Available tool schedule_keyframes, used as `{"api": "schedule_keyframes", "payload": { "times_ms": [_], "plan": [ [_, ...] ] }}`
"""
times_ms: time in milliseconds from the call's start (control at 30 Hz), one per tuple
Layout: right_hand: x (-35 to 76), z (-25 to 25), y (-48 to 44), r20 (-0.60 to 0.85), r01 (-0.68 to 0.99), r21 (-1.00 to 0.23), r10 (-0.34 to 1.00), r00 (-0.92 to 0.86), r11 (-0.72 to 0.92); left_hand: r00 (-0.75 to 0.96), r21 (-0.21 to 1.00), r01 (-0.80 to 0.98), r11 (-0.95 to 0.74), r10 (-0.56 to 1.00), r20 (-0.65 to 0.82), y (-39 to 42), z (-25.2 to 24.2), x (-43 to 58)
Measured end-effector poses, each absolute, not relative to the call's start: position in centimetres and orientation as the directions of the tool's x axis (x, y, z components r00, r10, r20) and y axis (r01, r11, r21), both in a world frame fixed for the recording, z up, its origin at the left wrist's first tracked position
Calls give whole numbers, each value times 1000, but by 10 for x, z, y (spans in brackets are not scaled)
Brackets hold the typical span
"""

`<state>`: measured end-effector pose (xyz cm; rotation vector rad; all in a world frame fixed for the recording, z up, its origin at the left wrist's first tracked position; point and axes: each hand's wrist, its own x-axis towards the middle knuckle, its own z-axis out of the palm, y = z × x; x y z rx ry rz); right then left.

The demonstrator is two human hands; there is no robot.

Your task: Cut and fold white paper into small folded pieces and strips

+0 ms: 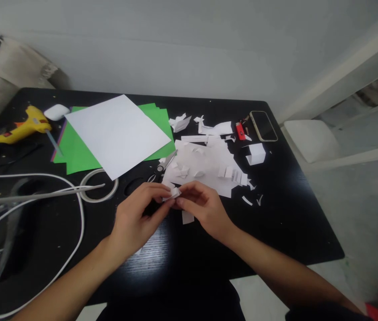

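Between my fingertips is a small folded piece of white paper (pixel 174 193), held low over the front of the black table. My left hand (pixel 138 211) pinches it from the left, thumb below and index finger above. From the other side my right hand (pixel 207 207) grips it with thumb and fingers closed together; some of those fingertips are hidden. Just beyond my hands lies a white paper sheet (pixel 209 156) strewn with small cut and folded bits. Scissors (pixel 165 162) rest at its left edge. A small paper scrap (pixel 188 217) sits below my right hand.
A yellow glue gun (pixel 25 127) lies at the left, near a large white sheet (pixel 118 136) over green paper (pixel 75 160). White cable (pixel 82 218) loops across the left side. A red lighter (pixel 240 131), phone (pixel 263 126) and folded paper (pixel 256 154) lie at back right.
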<state>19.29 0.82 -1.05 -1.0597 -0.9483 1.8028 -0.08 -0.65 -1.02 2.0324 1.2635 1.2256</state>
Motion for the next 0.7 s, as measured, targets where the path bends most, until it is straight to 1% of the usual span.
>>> {"api": "schedule_keyframes", "payload": {
  "times_ms": [100, 300, 567, 700],
  "plan": [
    [192, -13, 8, -275, -255, -900, 914, -298, -354, 177, 771, 454, -447, 893, 414, -7, -11, 0],
    [192, -11, 9, -266, -238, -916, 933, -241, -322, 263, 750, 410, -519, 855, 448, -9, -9, 2],
    [193, -7, 7, -287, -263, -892, 911, -297, -367, 216, 755, 440, -486, 873, 437, -5, -9, -1],
    [193, -8, 6, -248, -251, -913, 926, -285, -322, 240, 755, 440, -486, 874, 422, -6, -11, -2]
  ]
}}
